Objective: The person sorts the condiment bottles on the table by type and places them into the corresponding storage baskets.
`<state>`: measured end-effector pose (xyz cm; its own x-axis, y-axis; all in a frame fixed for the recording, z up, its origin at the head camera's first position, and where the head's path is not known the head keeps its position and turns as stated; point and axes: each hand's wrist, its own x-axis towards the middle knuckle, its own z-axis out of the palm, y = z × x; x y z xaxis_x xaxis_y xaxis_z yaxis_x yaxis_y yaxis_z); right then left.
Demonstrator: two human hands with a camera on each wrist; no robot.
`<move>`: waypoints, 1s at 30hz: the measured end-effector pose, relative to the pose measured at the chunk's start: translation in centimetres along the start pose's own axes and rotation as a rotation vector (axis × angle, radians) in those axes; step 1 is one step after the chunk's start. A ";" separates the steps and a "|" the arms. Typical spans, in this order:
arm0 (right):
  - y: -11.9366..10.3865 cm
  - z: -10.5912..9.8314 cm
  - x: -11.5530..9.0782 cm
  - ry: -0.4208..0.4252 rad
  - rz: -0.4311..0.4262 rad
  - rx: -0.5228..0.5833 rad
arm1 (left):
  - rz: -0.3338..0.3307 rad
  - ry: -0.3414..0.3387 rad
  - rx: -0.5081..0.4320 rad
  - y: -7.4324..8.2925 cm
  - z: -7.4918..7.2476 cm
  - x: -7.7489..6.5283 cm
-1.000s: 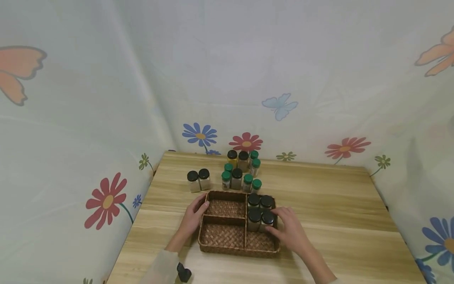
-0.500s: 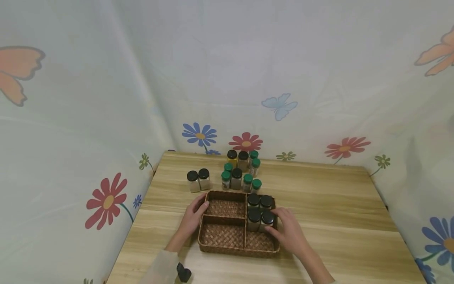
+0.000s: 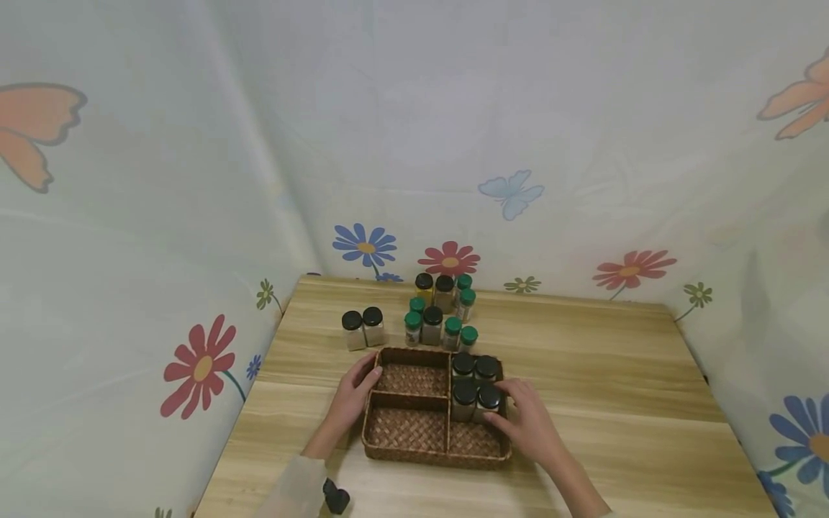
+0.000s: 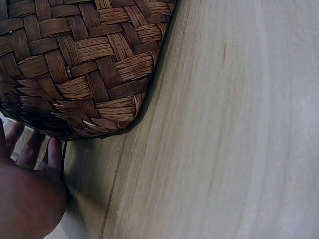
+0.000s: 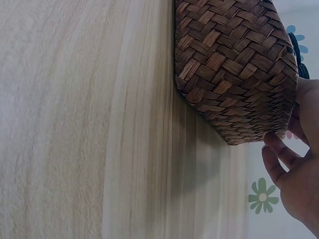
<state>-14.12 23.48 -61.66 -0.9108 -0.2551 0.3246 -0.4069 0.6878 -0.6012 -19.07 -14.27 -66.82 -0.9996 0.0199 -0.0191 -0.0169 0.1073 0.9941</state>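
Note:
A brown woven basket [image 3: 408, 456] with divided compartments sits on the table. My left hand [image 3: 350, 397] grips its left wall near the far corner, the thumb over the rim. In the left wrist view, the fingers of that hand [image 4: 30, 194] lie along the outer wall. Several black-lidded spice jars [image 3: 463, 393] stand in the right compartment. With thumb and forefinger, my right hand [image 3: 531, 426] pinches the near right spice jar [image 3: 488, 397] there. In the right wrist view, other fingers of the right hand [image 5: 304, 184] are outside the basket wall.
Behind the basket stand more spice jars [image 3: 432, 328] with black or green lids. Two black-lidded jars [image 3: 363, 329] are apart at the left. A small black object [image 3: 335, 497] lies near the left sleeve. Flowered cloth [image 3: 414, 144] hangs around the wooden table [image 3: 602, 374].

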 end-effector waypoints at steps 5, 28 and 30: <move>-0.2 -0.1 0.0 0.000 0.001 0.010 | 0.001 0.003 0.008 0.0 0.0 0.0; -0.3 -1.1 -0.7 -0.027 0.074 0.042 | 0.003 0.005 0.015 0.1 -0.1 -0.2; -0.2 -1.3 -0.9 -0.024 0.076 0.051 | 0.004 0.005 0.020 0.1 -0.1 -0.1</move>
<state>-13.14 24.44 -60.86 -0.9404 -0.2198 0.2595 -0.3388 0.6702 -0.6603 -18.94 -14.36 -66.67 -0.9998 0.0150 -0.0142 -0.0122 0.1274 0.9918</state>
